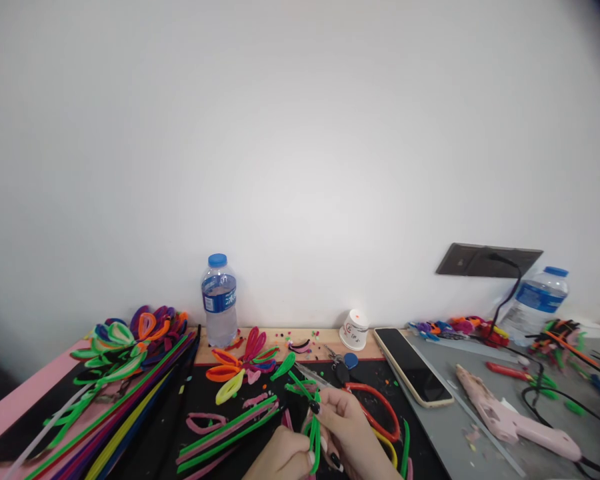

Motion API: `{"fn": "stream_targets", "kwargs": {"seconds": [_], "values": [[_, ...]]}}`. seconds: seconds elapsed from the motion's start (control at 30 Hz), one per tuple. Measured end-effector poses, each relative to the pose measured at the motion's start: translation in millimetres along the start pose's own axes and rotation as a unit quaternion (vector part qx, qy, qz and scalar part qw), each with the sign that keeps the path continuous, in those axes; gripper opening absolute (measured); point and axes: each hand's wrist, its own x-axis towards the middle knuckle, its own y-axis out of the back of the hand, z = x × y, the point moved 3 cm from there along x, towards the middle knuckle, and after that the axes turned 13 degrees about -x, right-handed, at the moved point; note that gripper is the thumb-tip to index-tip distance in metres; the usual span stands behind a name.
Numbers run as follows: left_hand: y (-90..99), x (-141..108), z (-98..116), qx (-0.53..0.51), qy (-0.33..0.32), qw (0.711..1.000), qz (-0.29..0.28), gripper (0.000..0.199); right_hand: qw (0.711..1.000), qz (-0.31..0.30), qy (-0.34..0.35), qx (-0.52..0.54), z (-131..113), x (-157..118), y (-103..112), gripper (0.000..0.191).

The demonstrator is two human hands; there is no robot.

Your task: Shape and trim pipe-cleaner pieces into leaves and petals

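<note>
Close in front of both hands, on the black mat (423,453): red-handled scissors (375,389), partly hidden behind the right hand (353,433), and, to the left, a many-coloured fuzzy flower (253,340) with cut green and pink stems (230,427) below. Farther left, a dense pile of looped flowers (115,337) beside long bundled stems (130,413). Along the wall, a water bottle (220,303) and an upturned paper cup (355,330), with a blue tag (351,361) just below the cup. To the right, a phone (415,367) lying face up, then a pink glue gun (510,420) amid black cable, and a second bottle (537,303) under a dark socket plate (470,260).

Between the two hands, green fuzzy stems (316,433), pinched by the right fingertips from the right and gripped by the curled left hand (283,457) from the left, near a green loop above.

On the first bottle's blue label, white lettering, probably a brand but too blurred to read; on the cup, dark and red marks, equally unclear.
</note>
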Motion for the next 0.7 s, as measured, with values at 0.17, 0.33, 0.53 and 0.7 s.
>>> {"fn": "stream_targets", "kwargs": {"seconds": [0.17,0.33,0.53,0.7], "values": [[-1.8,2.1,13.6,0.008,-0.068,0.998,0.012,0.041,0.999,0.031,0.027,0.026,-4.6,-0.7,1.5,0.043],[-0.4,0.4,21.3,0.042,-0.094,0.995,0.017,0.026,0.997,0.036,0.045,0.047,-8.5,-0.9,1.4,0.042],[5.7,-2.2,23.5,0.139,-0.101,0.984,0.045,0.011,0.996,0.02,0.043,0.069,-13.2,-3.8,-2.6,0.041],[8.8,-1.4,16.7,0.168,-0.115,0.977,0.055,0.021,0.997,0.011,0.032,0.071,-15.4,-5.8,-4.3,0.041]]}}
